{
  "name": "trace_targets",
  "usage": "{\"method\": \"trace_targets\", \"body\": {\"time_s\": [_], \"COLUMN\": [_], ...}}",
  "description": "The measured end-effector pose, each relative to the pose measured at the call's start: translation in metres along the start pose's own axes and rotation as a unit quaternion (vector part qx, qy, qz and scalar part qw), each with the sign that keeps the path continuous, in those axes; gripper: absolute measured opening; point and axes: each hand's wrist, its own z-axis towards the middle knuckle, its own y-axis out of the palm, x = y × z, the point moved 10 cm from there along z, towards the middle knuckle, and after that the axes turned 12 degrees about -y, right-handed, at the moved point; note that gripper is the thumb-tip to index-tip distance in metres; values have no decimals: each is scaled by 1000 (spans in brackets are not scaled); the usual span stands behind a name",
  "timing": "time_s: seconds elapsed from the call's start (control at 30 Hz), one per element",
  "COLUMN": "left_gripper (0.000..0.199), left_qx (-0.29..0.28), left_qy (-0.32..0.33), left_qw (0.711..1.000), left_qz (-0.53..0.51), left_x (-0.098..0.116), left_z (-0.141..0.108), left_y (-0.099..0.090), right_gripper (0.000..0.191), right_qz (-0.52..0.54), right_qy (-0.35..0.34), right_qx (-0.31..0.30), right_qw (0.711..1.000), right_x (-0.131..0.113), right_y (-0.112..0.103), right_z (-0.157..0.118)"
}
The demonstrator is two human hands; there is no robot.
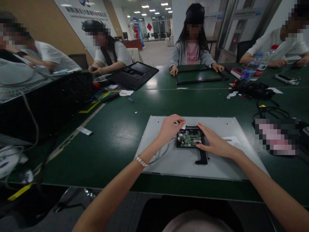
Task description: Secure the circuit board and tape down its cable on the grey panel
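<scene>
You have one circuit board (pixel 189 140) in front of you, one pale panel (pixel 154 166) under it and one green table (pixel 116 122) under both. Four other people sit around the far side and the two ends. Two bottles (pixel 252 66) (pixel 262 64) stand at the far right, one with a blue cap and one with a red cap. One frame (pixel 202 82) lies at the far middle, with a person's two hands on it, and one dark cover (pixel 135 74) lies to its left.

The board is green, dotted with small parts, and sits in a black, boxy housing. A black bracket (pixel 202 158) with a hooked foot runs along its right side toward you. The panel is flat, smooth and four-sided; a thin grey cable (pixel 160 155) curves over its left part, and a paper label (pixel 231 140) lies on its right part. The tabletop is glossy, the frame black and thin, the bottles clear plastic.

Your left hand (pixel 169 129) is above the board's far left corner, thumb and fingertips together on a small white tab (pixel 183 126). A beaded bracelet (pixel 141 160) circles that wrist. Your right hand (pixel 213 140) is partly open at the board's right side, fingers at the far corner and thumb at the near one, well apart from each other.
</scene>
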Motion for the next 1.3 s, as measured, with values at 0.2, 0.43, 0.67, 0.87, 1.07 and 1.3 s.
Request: {"method": "trace_targets", "body": {"time_s": [0.2, 0.43, 0.67, 0.87, 1.07, 1.3], "left_gripper": [8, 22, 22, 20, 23, 12], "left_qx": [-2, -10, -15, -22, -1, -14], "left_qy": [-48, -43, -57, -61, -55, -20], "left_qw": [998, 999, 997, 996, 997, 993], "left_qz": [-26, -16, 42, 66, 55, 112], "left_x": [-23, -42, -53, -59, -58, -40], "left_z": [24, 32, 33, 34, 31, 25], "left_y": [27, 44, 47, 48, 40, 40], "right_gripper": [90, 89, 86, 87, 84, 84], "right_qz": [7, 14, 13, 15, 7, -5], "right_qy": [6, 13, 17, 16, 21, 22], "right_qx": [2, -3, -8, -13, -16, -20], "right_qw": [1000, 1000, 1000, 1000, 1000, 1000], "right_x": [8, 12, 11, 11, 10, 10], "right_y": [0, -1, 0, 2, 4, 6], "right_z": [0, 4, 6, 7, 7, 9]}}
